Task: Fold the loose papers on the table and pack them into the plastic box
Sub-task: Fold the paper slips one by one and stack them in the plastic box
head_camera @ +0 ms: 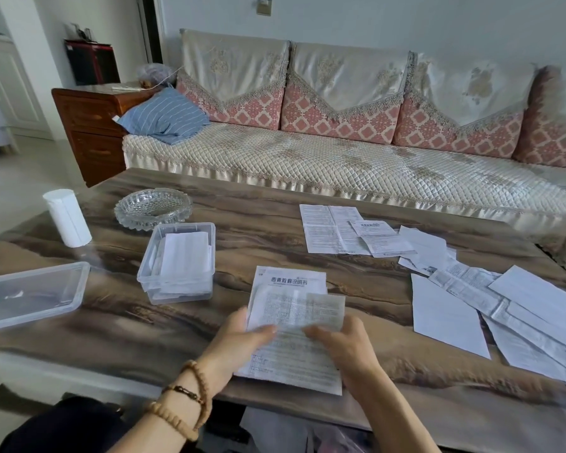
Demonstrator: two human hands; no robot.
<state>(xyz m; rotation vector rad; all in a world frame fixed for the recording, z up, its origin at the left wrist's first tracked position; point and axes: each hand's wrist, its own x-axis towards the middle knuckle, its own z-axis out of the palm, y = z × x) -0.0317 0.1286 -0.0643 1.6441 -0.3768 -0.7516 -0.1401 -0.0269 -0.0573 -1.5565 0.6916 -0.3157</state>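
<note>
A printed leaflet lies near the table's front edge, its lower half lifted and bent up over the upper part. My left hand holds its left edge, fingers curled onto the sheet. My right hand grips the right edge. Both hands are blurred. The clear plastic box stands to the left of the leaflet, with folded white papers inside. Loose papers lie at the middle right, and several more sheets are spread at the far right.
The box's clear lid lies at the left edge. A glass ashtray and a white paper roll stand behind the box. A sofa runs along the far side of the wood-grain table.
</note>
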